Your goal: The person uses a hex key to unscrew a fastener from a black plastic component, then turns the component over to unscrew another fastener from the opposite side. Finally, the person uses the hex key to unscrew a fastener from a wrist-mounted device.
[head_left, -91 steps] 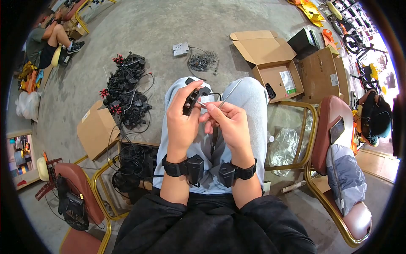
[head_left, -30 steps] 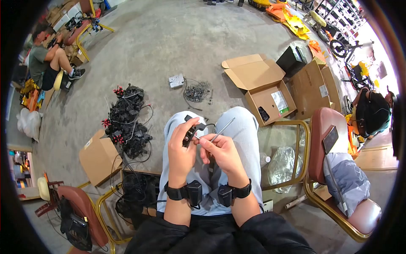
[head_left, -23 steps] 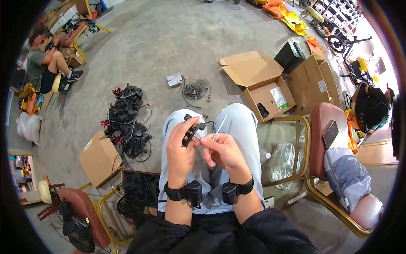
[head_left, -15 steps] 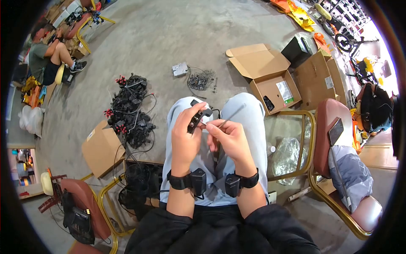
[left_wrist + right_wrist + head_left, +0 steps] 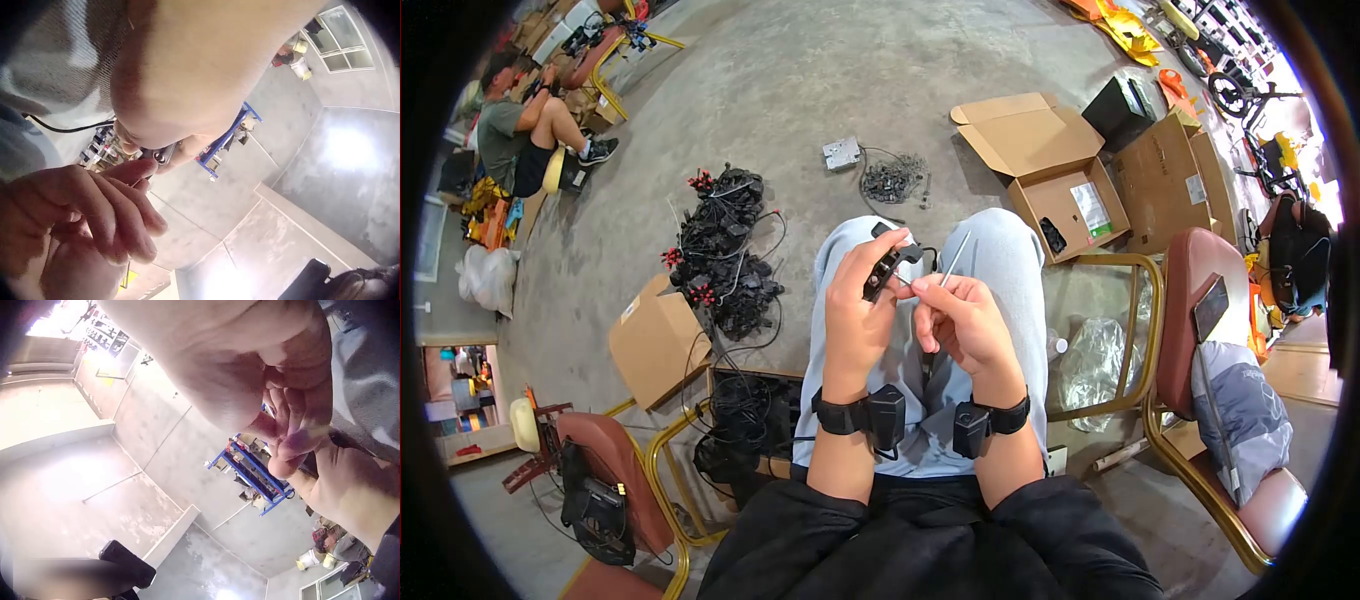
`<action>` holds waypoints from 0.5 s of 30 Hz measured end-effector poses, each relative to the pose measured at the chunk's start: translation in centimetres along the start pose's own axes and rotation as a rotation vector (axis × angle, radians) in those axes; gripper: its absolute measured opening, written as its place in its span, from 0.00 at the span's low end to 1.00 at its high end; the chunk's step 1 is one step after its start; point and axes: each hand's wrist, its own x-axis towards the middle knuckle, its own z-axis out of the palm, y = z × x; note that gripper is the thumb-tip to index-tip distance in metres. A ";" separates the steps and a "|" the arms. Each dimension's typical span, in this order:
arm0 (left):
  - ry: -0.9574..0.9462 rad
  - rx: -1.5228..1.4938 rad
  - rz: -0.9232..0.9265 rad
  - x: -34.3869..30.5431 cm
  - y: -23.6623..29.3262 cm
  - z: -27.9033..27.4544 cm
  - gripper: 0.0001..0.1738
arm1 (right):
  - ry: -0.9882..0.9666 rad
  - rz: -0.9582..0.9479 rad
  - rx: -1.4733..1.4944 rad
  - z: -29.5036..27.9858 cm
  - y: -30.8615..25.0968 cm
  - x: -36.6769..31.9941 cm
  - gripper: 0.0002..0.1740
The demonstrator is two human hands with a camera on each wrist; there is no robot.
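In the head view the left hand (image 5: pixel 858 307) grips a small black part (image 5: pixel 887 270) between thumb and fingers, above the knees. A thin metal rod with a bend, like a hex key (image 5: pixel 956 257), is pinched by the right hand (image 5: pixel 970 322), its long arm pointing up and away. Its short end points toward the black part; whether it touches is too small to tell. The left wrist view shows a round hole in the black part (image 5: pixel 164 156) close to the right hand's fingertips (image 5: pixel 147 167). In the right wrist view, fingers mostly hide the part.
A pile of black parts with cables (image 5: pixel 725 250) lies on the floor at left. Ahead are a metal block (image 5: pixel 841 154) and small loose pieces (image 5: pixel 892 180). An open cardboard box (image 5: pixel 1072 205) and chair (image 5: pixel 1190 330) stand at right; a seated person (image 5: pixel 525 125) is far left.
The head view has shifted, so the scene sits differently in it. The rod's long arm has swung between frames, and the right fingers have changed their hold. The left hand still grips the black part.
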 end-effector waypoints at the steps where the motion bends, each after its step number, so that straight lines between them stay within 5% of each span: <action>1: -0.005 0.004 0.000 0.1 0.1 0.1 0.26 | 0.001 -0.003 0.006 0.1 0.1 0.1 0.13; 6: 0.056 0.057 0.048 0.2 -0.4 0.5 0.24 | 0.294 -0.461 -0.605 1.2 1.3 0.0 0.13; 15: 0.102 0.056 -0.064 -0.1 0.2 0.2 0.21 | 0.096 -0.135 -0.274 1.0 -0.3 -0.7 0.15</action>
